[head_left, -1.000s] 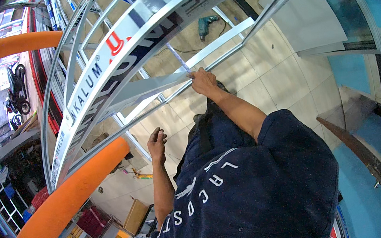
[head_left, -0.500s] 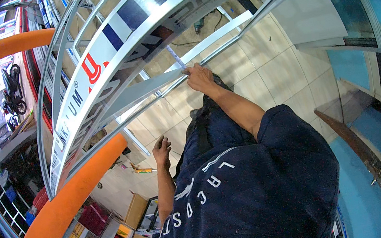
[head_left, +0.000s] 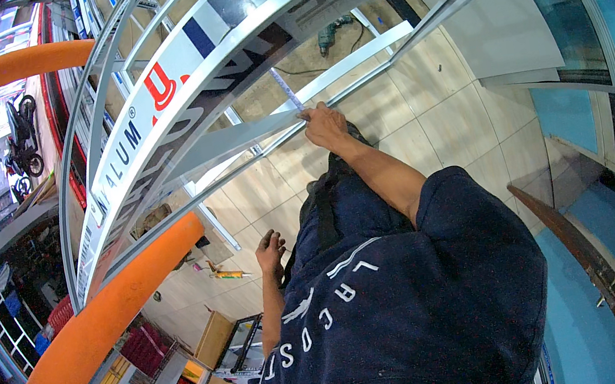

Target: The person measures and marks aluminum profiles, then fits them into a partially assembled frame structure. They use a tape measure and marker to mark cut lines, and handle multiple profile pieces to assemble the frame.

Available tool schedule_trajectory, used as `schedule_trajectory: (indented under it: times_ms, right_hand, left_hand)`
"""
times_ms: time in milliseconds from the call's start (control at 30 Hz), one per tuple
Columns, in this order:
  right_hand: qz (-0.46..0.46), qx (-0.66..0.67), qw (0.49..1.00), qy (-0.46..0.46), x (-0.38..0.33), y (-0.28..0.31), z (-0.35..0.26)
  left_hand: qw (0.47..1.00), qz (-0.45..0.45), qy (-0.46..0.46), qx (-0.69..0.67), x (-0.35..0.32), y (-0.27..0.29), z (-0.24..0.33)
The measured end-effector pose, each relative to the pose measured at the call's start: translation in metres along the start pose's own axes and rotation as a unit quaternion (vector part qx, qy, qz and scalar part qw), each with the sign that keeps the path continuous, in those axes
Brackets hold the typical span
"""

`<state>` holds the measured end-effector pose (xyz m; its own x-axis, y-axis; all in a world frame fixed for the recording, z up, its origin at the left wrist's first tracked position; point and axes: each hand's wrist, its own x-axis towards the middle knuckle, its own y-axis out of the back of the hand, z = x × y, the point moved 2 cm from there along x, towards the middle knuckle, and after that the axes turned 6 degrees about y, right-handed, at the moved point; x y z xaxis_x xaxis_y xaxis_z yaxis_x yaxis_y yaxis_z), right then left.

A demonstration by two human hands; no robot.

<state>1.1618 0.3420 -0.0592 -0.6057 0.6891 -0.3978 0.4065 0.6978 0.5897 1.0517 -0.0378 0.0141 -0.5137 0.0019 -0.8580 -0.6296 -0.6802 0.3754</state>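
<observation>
A large white aluminium frame [head_left: 235, 13], its face covered in printed protective film, spans the upper part of the view in front of me. My right hand [head_left: 327, 126] reaches forward, thumb and fingers closed on the frame's lower bar [head_left: 364, 88], beside the end of a narrow bluish strip [head_left: 285, 87]. A flat grey aluminium profile [head_left: 226, 147] runs left from that spot. Beside my left thigh hangs my left hand [head_left: 271, 250], fingers loosely bent and apart, with nothing visible in it.
A green power drill [head_left: 326, 37] with a cord lies beyond the frame. On the tiled floor to the left is a yellow tube [head_left: 229, 274]. Orange padded bar [head_left: 114, 329] crosses at left; a glazed panel [head_left: 567, 22] leans at right. A motorcycle [head_left: 21, 138] stands outside.
My left hand has shifted slightly to the right and down. The view has moved a little; my right hand keeps the same place on the frame.
</observation>
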Motion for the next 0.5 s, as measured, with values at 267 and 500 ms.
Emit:
schedule_trajectory:
  times_ms: [267, 500]
  right_hand:
    - [-0.008, 0.011, 1.0, -0.003, 0.001, 0.003, -0.001]
    - [-0.011, -0.002, 1.0, 0.001, 0.0, 0.006, -0.004]
  left_hand:
    - [1.0, 0.003, 0.007, -0.026, 0.003, 0.004, -0.013]
    - [1.0, -0.001, 0.002, -0.029, 0.009, 0.007, -0.03]
